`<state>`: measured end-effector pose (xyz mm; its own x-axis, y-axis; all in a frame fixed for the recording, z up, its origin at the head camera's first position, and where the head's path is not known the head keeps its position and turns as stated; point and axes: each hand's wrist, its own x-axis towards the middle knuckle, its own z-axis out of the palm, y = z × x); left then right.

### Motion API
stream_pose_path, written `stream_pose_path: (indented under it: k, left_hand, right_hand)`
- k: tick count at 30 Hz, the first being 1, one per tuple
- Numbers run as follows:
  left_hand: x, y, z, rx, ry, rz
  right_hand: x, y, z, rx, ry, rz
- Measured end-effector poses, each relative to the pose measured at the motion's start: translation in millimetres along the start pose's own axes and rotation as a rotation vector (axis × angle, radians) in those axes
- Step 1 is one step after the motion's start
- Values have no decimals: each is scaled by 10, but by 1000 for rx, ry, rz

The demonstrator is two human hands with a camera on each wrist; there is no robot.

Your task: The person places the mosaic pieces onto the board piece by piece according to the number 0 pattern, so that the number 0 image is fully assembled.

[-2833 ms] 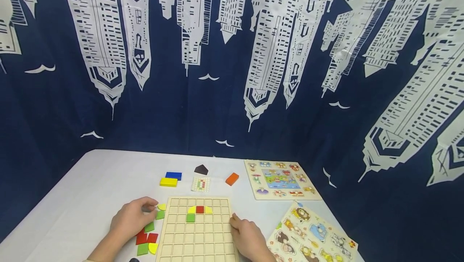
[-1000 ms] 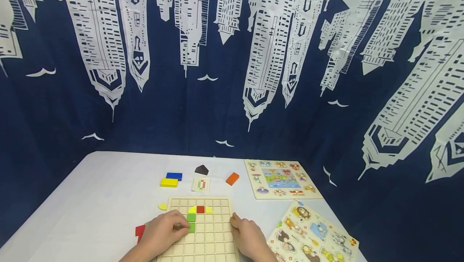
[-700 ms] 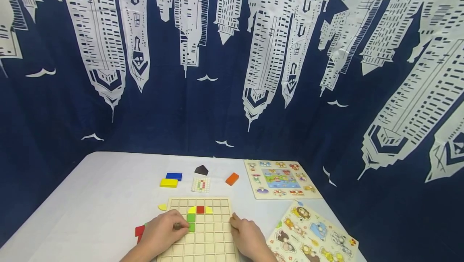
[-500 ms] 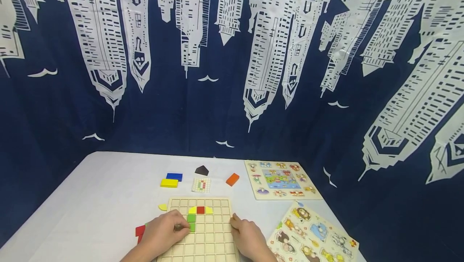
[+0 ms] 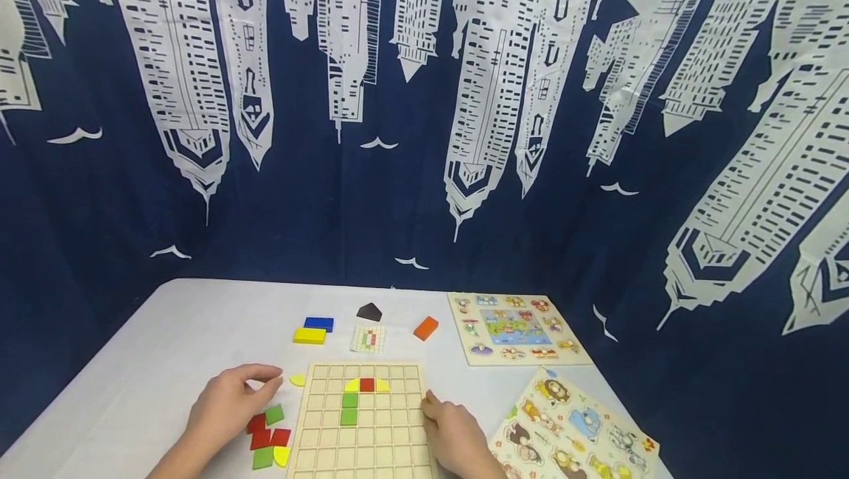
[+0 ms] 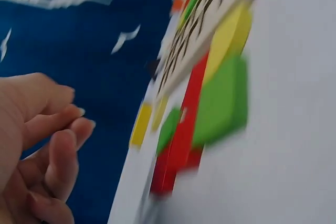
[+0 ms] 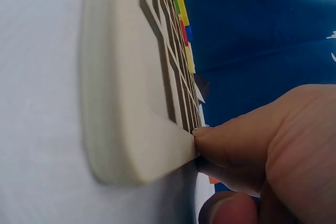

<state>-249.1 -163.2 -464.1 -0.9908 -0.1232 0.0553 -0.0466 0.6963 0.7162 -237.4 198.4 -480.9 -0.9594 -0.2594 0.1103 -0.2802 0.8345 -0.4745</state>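
A pale wooden grid board point(image 5: 391, 457) lies at the table's front. Set in its cells are a red square point(image 5: 367, 385) with a yellow rounded piece on either side, plus two green squares point(image 5: 348, 416) in a column. My right hand point(image 5: 458, 435) pinches the board's right edge; in the right wrist view a fingertip presses its rim. My left hand point(image 5: 228, 401) hovers left of the board with nothing in its loosely bent fingers. Just past its fingertips lies a yellow rounded piece point(image 5: 297, 379). Below it are loose red squares point(image 5: 261, 438), green squares point(image 5: 263, 457) and another yellow piece point(image 5: 281, 456).
Behind the board lies a small pattern card point(image 5: 368, 338), with blue point(image 5: 319, 324), yellow point(image 5: 309, 335) and orange blocks point(image 5: 426, 328) and a dark five-sided piece point(image 5: 369, 311) around it. Two picture puzzle boards point(image 5: 464, 346) point(image 5: 530, 449) lie at the right. A patterned curtain hangs behind.
My left hand took a green square from the left, set it below the first green one, let go and moved back left off the board. My right hand stays at the board's edge.
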Motion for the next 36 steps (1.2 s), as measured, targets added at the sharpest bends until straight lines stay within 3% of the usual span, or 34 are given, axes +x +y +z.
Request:
stream_pose_path:
  k: [5, 11, 21, 28, 36]
  left_hand:
    - [46, -253, -75, 78, -3, 0]
    - [56, -350, 1, 156, -75, 4]
    - [42, -315, 117, 172, -97, -10]
    - [34, -243, 135, 195, -103, 22]
    - [-4, -204, 203, 157, -81, 35]
  right_hand:
    - [-8, -6, -8, -5, 1, -5]
    - [0, 7, 4, -4, 13, -28]
    - [10, 17, -7, 5, -6, -20]
    - [-6, 7, -7, 8, 0, -27]
    - [-19, 16, -10, -5, 2, -30]
